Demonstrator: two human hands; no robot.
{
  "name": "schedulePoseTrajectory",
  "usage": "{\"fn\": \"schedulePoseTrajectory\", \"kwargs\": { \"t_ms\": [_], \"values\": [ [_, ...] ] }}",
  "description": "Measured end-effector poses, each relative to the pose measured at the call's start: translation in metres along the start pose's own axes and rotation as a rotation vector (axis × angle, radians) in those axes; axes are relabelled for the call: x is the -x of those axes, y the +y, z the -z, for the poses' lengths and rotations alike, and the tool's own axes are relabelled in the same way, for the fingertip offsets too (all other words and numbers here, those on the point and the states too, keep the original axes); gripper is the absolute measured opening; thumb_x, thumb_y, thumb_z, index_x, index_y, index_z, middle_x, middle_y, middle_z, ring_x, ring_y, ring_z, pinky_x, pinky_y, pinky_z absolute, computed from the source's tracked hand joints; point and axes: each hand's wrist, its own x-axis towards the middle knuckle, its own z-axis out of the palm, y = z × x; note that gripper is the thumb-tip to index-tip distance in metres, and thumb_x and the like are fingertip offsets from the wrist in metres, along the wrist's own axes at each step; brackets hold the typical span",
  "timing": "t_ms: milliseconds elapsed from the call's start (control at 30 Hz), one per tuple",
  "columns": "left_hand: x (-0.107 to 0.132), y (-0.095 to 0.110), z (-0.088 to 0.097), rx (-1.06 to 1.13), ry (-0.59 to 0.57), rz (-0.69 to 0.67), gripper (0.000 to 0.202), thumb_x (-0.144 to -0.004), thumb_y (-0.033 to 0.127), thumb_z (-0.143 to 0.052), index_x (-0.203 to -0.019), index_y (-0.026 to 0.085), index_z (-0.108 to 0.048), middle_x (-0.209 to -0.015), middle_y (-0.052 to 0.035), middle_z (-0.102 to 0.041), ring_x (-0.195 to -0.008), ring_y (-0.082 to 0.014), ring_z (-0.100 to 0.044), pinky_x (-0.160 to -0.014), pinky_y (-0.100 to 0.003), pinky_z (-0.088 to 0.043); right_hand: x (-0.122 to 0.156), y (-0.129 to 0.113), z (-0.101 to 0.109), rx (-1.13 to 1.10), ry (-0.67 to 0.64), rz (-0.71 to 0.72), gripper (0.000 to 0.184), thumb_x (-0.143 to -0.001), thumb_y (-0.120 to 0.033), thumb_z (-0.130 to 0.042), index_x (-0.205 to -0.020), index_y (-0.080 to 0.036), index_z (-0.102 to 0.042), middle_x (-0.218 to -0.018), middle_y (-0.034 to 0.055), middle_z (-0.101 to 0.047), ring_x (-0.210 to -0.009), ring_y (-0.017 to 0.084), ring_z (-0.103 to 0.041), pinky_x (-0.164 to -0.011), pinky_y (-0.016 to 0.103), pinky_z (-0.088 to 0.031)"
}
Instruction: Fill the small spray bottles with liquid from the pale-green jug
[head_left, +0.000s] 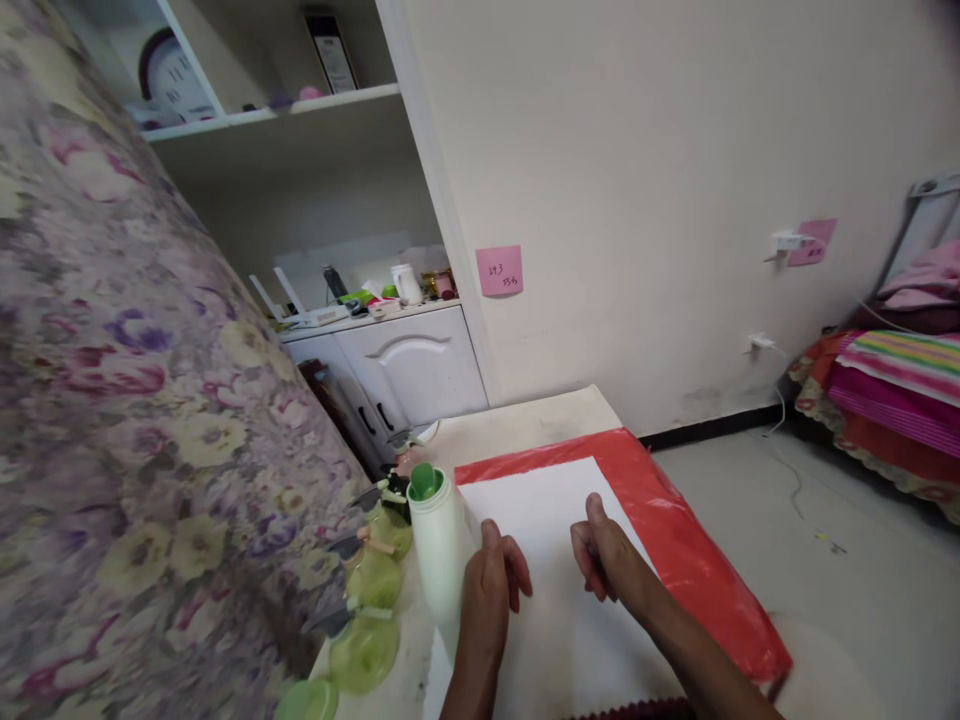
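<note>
Above a white sheet (551, 500) on the table, both my hands hover apart with thumbs raised. My left hand (491, 585) has its fingers loosely curled, with nothing visible in them. Just left of it stands a tall pale green bottle (439, 555) with a wide mouth; the hand overlaps it in view, and whether they touch I cannot tell. A green piece (424, 482) sticks out of the bottle's mouth. My right hand (606, 552) is closed with its thumb up, over the sheet's right side, and no object shows in it.
Under the sheet lies a shiny red cover (690, 540). Several yellow-green translucent containers (365, 652) line the table's left edge, beside a floral curtain (150, 420). Behind are a white cabinet (420, 360) and a wall with a pink note (499, 271). A bed (892, 400) stands at right.
</note>
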Motion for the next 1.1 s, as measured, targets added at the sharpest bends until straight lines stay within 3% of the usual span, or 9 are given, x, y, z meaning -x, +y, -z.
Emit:
{"fn": "schedulePoseTrajectory", "kwargs": {
  "t_ms": [167, 333, 467, 533, 633, 700, 767, 933, 1100],
  "values": [
    [0.007, -0.001, -0.003, -0.029, -0.021, -0.013, 0.075, -0.088, 0.068, -0.015, -0.044, 0.020, -0.053, -0.034, 0.0004, -0.044, -0.037, -0.0124, -0.040, -0.045, -0.026, -0.029, 0.003, 0.002, -0.002, -0.008, -0.021, 0.005, 0.075, -0.090, -0.069, -0.008, -0.043, -0.021, -0.043, -0.030, -0.0052, -0.036, -0.036, 0.011, -0.039, -0.048, 0.024, -0.037],
    [0.034, -0.009, -0.007, -0.022, -0.087, -0.092, 0.058, -0.090, 0.058, -0.036, -0.051, 0.019, -0.056, -0.042, 0.0035, -0.044, -0.039, -0.0105, -0.039, -0.047, -0.024, -0.031, 0.009, 0.021, -0.013, 0.013, -0.139, 0.031, 0.064, -0.091, -0.063, -0.028, -0.050, -0.020, -0.049, -0.034, -0.0058, -0.041, -0.037, 0.010, -0.039, -0.042, 0.022, -0.033],
    [0.064, -0.024, 0.012, -0.003, -0.096, -0.088, 0.052, -0.091, 0.053, -0.040, -0.054, 0.019, -0.054, -0.043, 0.0051, -0.041, -0.039, -0.0095, -0.037, -0.045, -0.023, -0.028, 0.011, 0.051, -0.028, 0.043, -0.231, 0.009, 0.049, -0.090, -0.058, -0.036, -0.067, -0.019, -0.055, -0.039, -0.0068, -0.047, -0.035, 0.008, -0.037, -0.040, 0.020, -0.029],
    [0.074, -0.038, 0.034, 0.036, 0.057, -0.074, 0.048, -0.089, 0.052, -0.043, -0.056, 0.019, -0.053, -0.047, 0.0046, -0.045, -0.042, -0.0096, -0.039, -0.045, -0.023, -0.030, 0.013, 0.066, -0.034, 0.064, -0.268, -0.020, 0.045, -0.090, -0.055, -0.036, -0.070, -0.019, -0.054, -0.040, -0.0068, -0.049, -0.035, 0.008, -0.036, -0.039, 0.020, -0.027],
    [0.078, -0.072, 0.077, 0.101, 0.504, -0.027, 0.032, -0.083, 0.052, -0.052, -0.082, 0.020, -0.059, -0.061, 0.0032, -0.056, -0.050, -0.0124, -0.048, -0.047, -0.023, -0.037, 0.019, 0.084, -0.043, 0.095, -0.313, -0.075, 0.037, -0.088, -0.050, -0.040, -0.071, -0.019, -0.052, -0.042, -0.0069, -0.050, -0.034, 0.007, -0.036, -0.039, 0.020, -0.026],
    [0.075, -0.102, 0.104, 0.060, 0.803, -0.019, 0.036, -0.077, 0.052, -0.058, -0.094, 0.020, -0.058, -0.071, 0.0012, -0.059, -0.063, -0.0164, -0.056, -0.059, -0.027, -0.047, 0.022, 0.092, -0.047, 0.114, -0.342, -0.103, 0.031, -0.085, -0.046, -0.044, -0.071, -0.019, -0.051, -0.043, -0.0066, -0.051, -0.035, 0.007, -0.036, -0.039, 0.020, -0.027],
    [0.068, -0.130, 0.125, -0.012, 0.989, -0.023, 0.040, -0.074, 0.052, -0.058, -0.097, 0.020, -0.055, -0.087, -0.0037, -0.061, -0.081, -0.0218, -0.061, -0.075, -0.035, -0.051, 0.026, 0.097, -0.051, 0.120, -0.367, -0.121, 0.029, -0.084, -0.044, -0.045, -0.071, -0.019, -0.050, -0.043, -0.0064, -0.052, -0.036, 0.007, -0.037, -0.039, 0.020, -0.028],
    [0.040, -0.169, 0.147, -0.263, 0.955, 0.019, 0.061, -0.073, 0.050, -0.054, -0.120, 0.012, -0.046, -0.125, -0.0200, -0.053, -0.120, -0.0356, -0.050, -0.101, -0.050, -0.040, 0.030, 0.099, -0.058, 0.084, -0.363, -0.103, 0.024, -0.082, -0.040, -0.049, -0.072, -0.019, -0.052, -0.051, -0.0041, -0.056, -0.043, 0.010, -0.047, -0.045, 0.022, -0.037],
    [0.015, -0.176, 0.157, -0.342, 0.924, 0.037, 0.060, -0.066, 0.052, -0.057, -0.112, 0.013, -0.054, -0.123, -0.0192, -0.061, -0.121, -0.0371, -0.052, -0.102, -0.049, -0.040, 0.025, 0.090, -0.075, 0.096, -0.281, 0.068, 0.019, -0.079, -0.030, -0.059, -0.094, -0.018, -0.065, -0.094, 0.0065, -0.071, -0.091, 0.022, -0.065, -0.083, 0.034, -0.049]
  ]
}}
